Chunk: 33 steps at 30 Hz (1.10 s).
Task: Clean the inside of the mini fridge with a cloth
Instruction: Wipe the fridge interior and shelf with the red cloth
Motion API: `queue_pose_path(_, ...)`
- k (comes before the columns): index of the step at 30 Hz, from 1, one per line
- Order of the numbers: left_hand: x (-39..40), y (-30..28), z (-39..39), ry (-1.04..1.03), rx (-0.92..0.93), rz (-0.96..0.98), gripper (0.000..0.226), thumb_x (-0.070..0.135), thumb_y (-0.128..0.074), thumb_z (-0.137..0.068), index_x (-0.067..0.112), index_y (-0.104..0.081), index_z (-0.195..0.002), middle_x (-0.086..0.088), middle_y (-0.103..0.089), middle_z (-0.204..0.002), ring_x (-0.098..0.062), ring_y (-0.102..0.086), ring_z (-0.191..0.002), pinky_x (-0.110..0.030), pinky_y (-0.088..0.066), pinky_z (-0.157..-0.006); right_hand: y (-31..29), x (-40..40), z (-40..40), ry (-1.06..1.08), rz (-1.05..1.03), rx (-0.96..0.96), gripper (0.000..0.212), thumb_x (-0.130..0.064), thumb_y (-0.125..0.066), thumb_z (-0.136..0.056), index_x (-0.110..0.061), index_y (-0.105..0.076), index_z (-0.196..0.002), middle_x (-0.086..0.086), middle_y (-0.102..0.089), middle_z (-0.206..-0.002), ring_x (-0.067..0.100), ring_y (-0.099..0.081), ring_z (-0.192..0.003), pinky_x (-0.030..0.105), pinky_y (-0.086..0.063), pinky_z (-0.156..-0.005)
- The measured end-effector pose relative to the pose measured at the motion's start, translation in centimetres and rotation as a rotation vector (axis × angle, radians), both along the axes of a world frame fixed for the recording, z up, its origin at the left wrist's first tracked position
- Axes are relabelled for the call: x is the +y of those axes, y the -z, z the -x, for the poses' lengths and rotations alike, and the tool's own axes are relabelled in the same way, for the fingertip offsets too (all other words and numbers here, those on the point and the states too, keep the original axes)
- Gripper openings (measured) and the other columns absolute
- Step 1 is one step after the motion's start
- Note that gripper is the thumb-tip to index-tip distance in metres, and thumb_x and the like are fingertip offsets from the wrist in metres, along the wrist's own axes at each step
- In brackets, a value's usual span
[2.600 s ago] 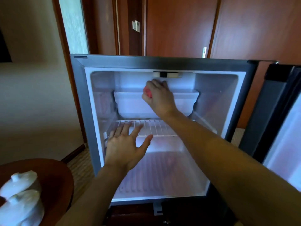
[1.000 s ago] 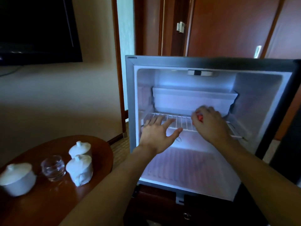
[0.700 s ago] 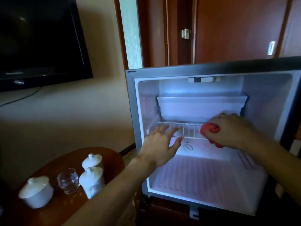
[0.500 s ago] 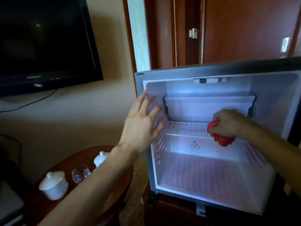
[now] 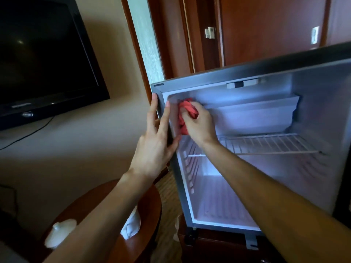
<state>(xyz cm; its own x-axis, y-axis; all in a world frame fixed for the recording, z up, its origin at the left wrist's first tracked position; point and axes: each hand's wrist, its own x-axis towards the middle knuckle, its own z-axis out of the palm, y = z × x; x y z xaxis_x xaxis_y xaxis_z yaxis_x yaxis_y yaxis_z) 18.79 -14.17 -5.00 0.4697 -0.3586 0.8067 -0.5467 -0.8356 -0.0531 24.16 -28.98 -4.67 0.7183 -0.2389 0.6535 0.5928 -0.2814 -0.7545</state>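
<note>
While left hand [image 5: 154, 147] braces fridge [image 5: 284, 73], television [image 5: 41, 54] beside

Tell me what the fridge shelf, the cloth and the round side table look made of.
Shelf: thin parallel rods, likely white-coated wire. Cloth: soft red fabric, bunched in the right hand. Table: glossy reddish-brown top, probably varnished wood.

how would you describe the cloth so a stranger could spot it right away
Find the open mini fridge and look to its upper left inside corner. The right hand grips a crumpled cloth there; it is the only red thing against the white walls.
</note>
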Motion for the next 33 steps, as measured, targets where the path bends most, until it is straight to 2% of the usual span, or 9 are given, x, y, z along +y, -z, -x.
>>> queue_pose_path(4,-0.1,0.5,-0.3,0.031,0.024,0.052,0.098,0.030,-0.072,-0.088,0.023,-0.007,-0.161,-0.001,0.011,-0.168,-0.039,-0.065,-0.109,-0.042,-0.057,-0.057,3.1,0.1,2.4,-0.026,0.028,-0.078,0.018,-0.028,-0.066,-0.094,-0.029,-0.070,-0.112,-0.014,-0.071,-0.099,-0.002,-0.066,-0.093,0.010,-0.048,-0.081)
queue_pose_path(8,0.1,0.7,-0.2,0.052,0.053,0.027,0.100,0.039,-0.070,-0.087,0.024,-0.005,-0.162,0.003,0.018,-0.167,-0.038,-0.068,-0.106,-0.041,-0.058,-0.057,4.4,0.6,3.2,-0.076,-0.030,-0.139,0.022,-0.028,-0.067,-0.091,-0.033,-0.070,-0.112,-0.022,-0.071,-0.101,-0.003,-0.067,-0.096,0.011,-0.050,-0.083)
queue_pose_path(11,0.5,0.7,-0.3,0.046,0.062,0.004,0.096,0.038,-0.066,-0.088,0.021,-0.006,-0.162,0.000,0.018,-0.167,-0.039,-0.067,-0.105,-0.044,-0.058,-0.058,2.2,0.8,0.0,-0.027,-0.082,-0.113,0.020,-0.021,-0.067,-0.094,-0.027,-0.072,-0.112,-0.017,-0.071,-0.096,-0.007,-0.065,-0.090,0.005,-0.046,-0.077)
queue_pose_path(15,0.4,0.6,0.0,0.034,0.095,-0.021,0.100,0.026,-0.071,-0.090,0.019,-0.003,-0.162,-0.002,0.023,-0.166,-0.038,-0.067,-0.106,-0.044,-0.058,-0.061,-1.7,0.2,-4.9,0.106,-0.110,-0.012,0.020,-0.013,-0.066,-0.094,-0.012,-0.073,-0.112,0.007,-0.074,-0.103,0.011,-0.063,-0.090,0.027,-0.052,-0.089)
queue_pose_path(18,0.6,0.4,0.1,0.050,0.106,-0.011,0.101,0.025,-0.072,-0.089,0.019,-0.002,-0.162,-0.001,0.025,-0.165,-0.036,-0.066,-0.107,-0.043,-0.057,-0.063,-0.1,0.5,-2.5,0.046,-0.084,-0.052,0.020,-0.021,-0.068,-0.093,-0.022,-0.073,-0.112,-0.004,-0.074,-0.101,0.007,-0.066,-0.091,0.028,-0.054,-0.089)
queue_pose_path(23,0.8,0.5,0.0,0.078,0.113,-0.035,0.111,0.025,-0.078,-0.080,0.016,-0.003,-0.161,-0.005,0.022,-0.166,-0.038,-0.067,-0.104,-0.036,-0.054,-0.059,5.0,0.9,4.0,-0.105,0.053,-0.245,0.022,-0.033,-0.066,-0.093,-0.033,-0.068,-0.115,-0.014,-0.069,-0.118,0.010,-0.066,-0.111,0.023,-0.050,-0.095)
queue_pose_path(26,0.9,0.5,0.0,0.082,0.113,-0.038,0.111,0.029,-0.078,-0.081,0.018,-0.002,-0.161,-0.003,0.024,-0.165,-0.038,-0.068,-0.103,-0.040,-0.057,-0.060,3.5,0.6,2.0,-0.054,-0.011,-0.135,0.019,-0.032,-0.068,-0.090,-0.040,-0.069,-0.108,-0.017,-0.072,-0.103,0.003,-0.068,-0.098,0.021,-0.052,-0.089)
queue_pose_path(29,0.8,0.6,-0.1,0.069,0.118,-0.039,0.109,0.033,-0.075,-0.083,0.018,-0.001,-0.161,-0.002,0.026,-0.165,-0.039,-0.068,-0.104,-0.043,-0.058,-0.059,1.0,0.3,-2.4,0.038,-0.119,0.043,0.013,-0.019,-0.068,-0.092,-0.026,-0.073,-0.102,-0.004,-0.073,-0.093,0.017,-0.068,-0.092,0.036,-0.054,-0.090)
queue_pose_path(33,0.7,0.7,-0.1,0.060,0.112,-0.039,0.109,0.034,-0.074,-0.083,0.019,0.001,-0.161,-0.001,0.028,-0.164,-0.043,-0.066,-0.105,-0.046,-0.059,-0.061,-0.4,0.5,-4.2,0.141,-0.125,0.126,0.009,-0.021,-0.066,-0.094,-0.021,-0.073,-0.099,0.006,-0.073,-0.094,0.027,-0.068,-0.094,0.034,-0.053,-0.082)
